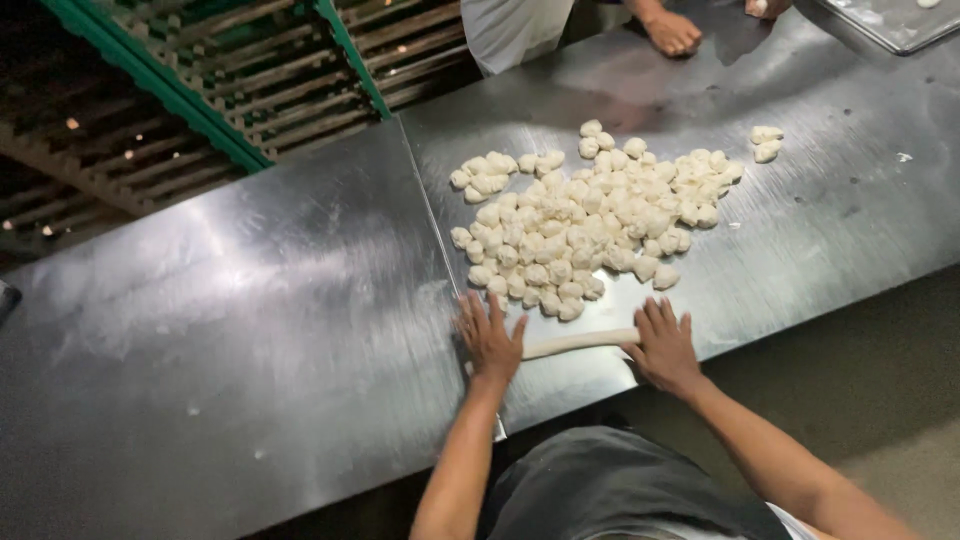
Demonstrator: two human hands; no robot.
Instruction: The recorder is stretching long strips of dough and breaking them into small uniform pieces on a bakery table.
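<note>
A long thin rope of white dough (578, 344) lies on the steel table (300, 330) near its front edge. My left hand (488, 338) rests flat on the rope's left end, fingers spread. My right hand (662, 345) presses flat on its right end. Just beyond the rope spreads a large pile of several small white dough pieces (590, 220). Both palms face down, so the dough under them is hidden.
Two loose dough pieces (766, 142) sit apart at the right. Another person's hand (672, 32) rests on the table's far edge, beside a metal tray (890, 20) at the top right. Green wooden racks (240, 70) stand behind the table at the left.
</note>
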